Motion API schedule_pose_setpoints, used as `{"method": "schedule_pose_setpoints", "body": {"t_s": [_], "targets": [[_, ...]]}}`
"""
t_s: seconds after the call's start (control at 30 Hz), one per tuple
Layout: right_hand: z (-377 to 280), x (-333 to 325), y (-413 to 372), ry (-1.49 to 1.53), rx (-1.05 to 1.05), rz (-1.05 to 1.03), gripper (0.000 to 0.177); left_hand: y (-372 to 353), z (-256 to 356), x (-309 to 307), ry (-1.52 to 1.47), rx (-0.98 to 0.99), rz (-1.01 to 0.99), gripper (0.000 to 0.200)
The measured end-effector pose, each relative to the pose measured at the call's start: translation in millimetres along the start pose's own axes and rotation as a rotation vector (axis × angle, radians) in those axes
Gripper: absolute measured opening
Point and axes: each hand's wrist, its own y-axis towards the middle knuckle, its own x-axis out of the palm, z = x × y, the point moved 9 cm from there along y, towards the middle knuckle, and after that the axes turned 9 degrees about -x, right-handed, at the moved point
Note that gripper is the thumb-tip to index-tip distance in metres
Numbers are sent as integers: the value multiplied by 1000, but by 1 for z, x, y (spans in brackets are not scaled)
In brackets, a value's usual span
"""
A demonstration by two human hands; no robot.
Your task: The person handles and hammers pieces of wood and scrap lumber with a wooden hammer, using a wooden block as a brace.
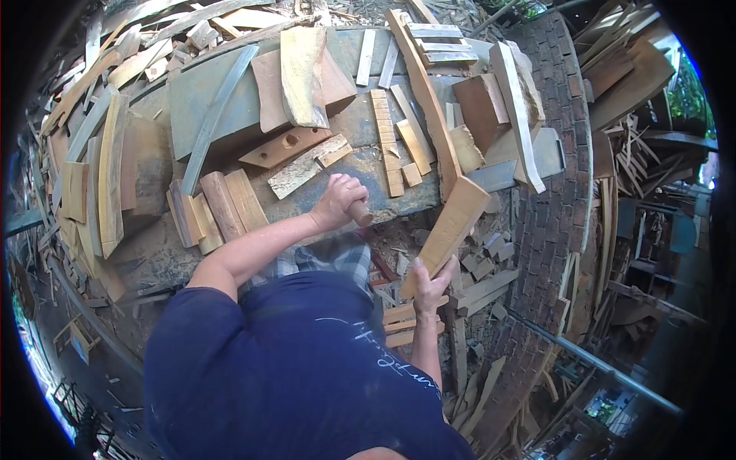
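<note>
My left hand [340, 204] is closed around a round wooden handle [360, 214], whose end sticks out below the fist; the rest of that tool is hidden. In my right hand [431, 284] is a flat, tapered wooden board [454, 218], gripped by its lower end and tilted up to the right. Its upper end overlaps the foot of a long wooden plank [427, 100] in this view. Just beyond my left fist lie a rough pale wood strip [303, 170] and a brown block with holes [284, 147].
The worn workbench [356, 180] carries several wood offcuts, including a narrow notched strip [386, 142] and a large curved pale piece [303, 77]. A brick wall [540, 153] runs along the right. Scrap blocks [483, 261] are heaped below the bench, and more wood is stacked around.
</note>
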Motion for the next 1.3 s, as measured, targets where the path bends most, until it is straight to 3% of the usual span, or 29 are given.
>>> {"method": "schedule_pose_setpoints", "body": {"t_s": [0.13,0.2,0.23,0.27,0.3,0.33,0.4,0.47,0.53,0.6,0.63,0.67,0.73,0.83,0.87,0.93,1.0,1.03,1.07,1.13,1.17,1.23,1.3], "targets": [[-30,10,-5,28,-40,63,51,4,-6,-2,-58,-47,43,21],[-75,20,-3,281,-329,125,49,7,-6,-6,-89,-70,64,20],[-57,28,-7,326,-310,152,46,10,-5,-11,-103,-83,80,21],[-51,43,-11,205,-467,105,47,13,-5,-15,-117,-92,99,21],[-46,72,-23,-481,-870,-230,49,15,-5,-16,-111,-90,102,21],[-18,91,-15,-196,-437,-227,56,17,-7,-15,-97,-85,95,22],[0,102,-10,-139,-152,-235,61,19,-7,-14,-80,-73,85,24],[-31,87,3,-49,-87,-165,57,17,-10,-13,-109,-105,108,24],[-75,65,7,124,-350,61,51,17,-6,-14,-114,-86,89,23],[-94,64,10,192,-466,-99,50,17,-4,-15,-90,-98,89,23],[-74,67,7,391,-479,18,50,18,-4,-16,-89,-94,95,23],[-67,78,-3,-267,-805,-234,52,18,-5,-17,-96,-92,105,23],[7,104,-10,-289,-284,-250,58,17,-8,-14,-103,-85,122,23],[1,86,-4,-204,-143,-229,62,18,-6,-7,-88,-37,126,28],[-14,81,-3,-32,-18,-153,59,13,-4,-4,-103,-49,112,28],[-63,61,-1,137,-360,109,56,16,-8,0,-59,-78,68,24],[-103,62,6,163,-526,-86,55,14,-7,0,-55,-64,85,24],[-96,67,3,455,-528,67,58,15,-9,0,-67,-68,90,24],[-79,69,-6,374,-650,159,57,16,-10,-2,-81,-70,97,24],[-11,106,-22,-360,-567,-296,56,20,-6,-9,-88,-43,124,24],[-4,103,-34,-360,-571,-292,56,19,-3,-12,-96,-23,140,24],[38,90,-33,-143,-148,-177,58,19,-7,-2,-61,-21,98,23],[24,81,-24,-182,-79,-191,60,10,-13,21,17,11,52,22]]}}
